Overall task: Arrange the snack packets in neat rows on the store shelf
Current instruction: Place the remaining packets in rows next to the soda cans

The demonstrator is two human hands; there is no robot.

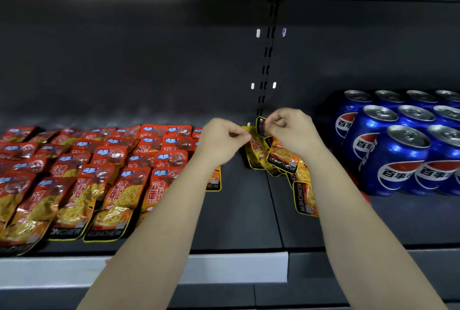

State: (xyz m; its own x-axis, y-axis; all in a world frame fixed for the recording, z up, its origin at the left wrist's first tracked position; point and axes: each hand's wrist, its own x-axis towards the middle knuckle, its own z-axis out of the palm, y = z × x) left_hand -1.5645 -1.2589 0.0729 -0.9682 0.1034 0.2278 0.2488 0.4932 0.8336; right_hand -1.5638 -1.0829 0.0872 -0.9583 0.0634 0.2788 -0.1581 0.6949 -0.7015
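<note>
Held packet (257, 144): thin foil pouch, so we judge it light, floppy and slick, with crunchy contents that won't like a squeeze. The flat sealed edges are the sensible place to grip, not the filled belly. It sits just in front of the foot of the slotted upright (264, 85), raised off the shelf (236, 222) between both hands. The left hand (222, 141) has its fingers (239, 133) closed in a narrow pinch on the yellow edge. The right hand (290, 129) has its fingers (273, 120) pinched on the black KONCHEW end at the top. We can't tell whether both pinches are on one pouch or on two overlapping ones. The packet hangs below and between the two pinches, with its body clear of the palms. Just right of the upright and under the right wrist lies the loose pile (288, 162), overlapping and skewed. One stray packet (214, 181) lies left of the upright, partly under the left forearm. The neat rows (99, 172) are further left of the upright, and the blue cans (398, 148) stand well to its right.
</note>
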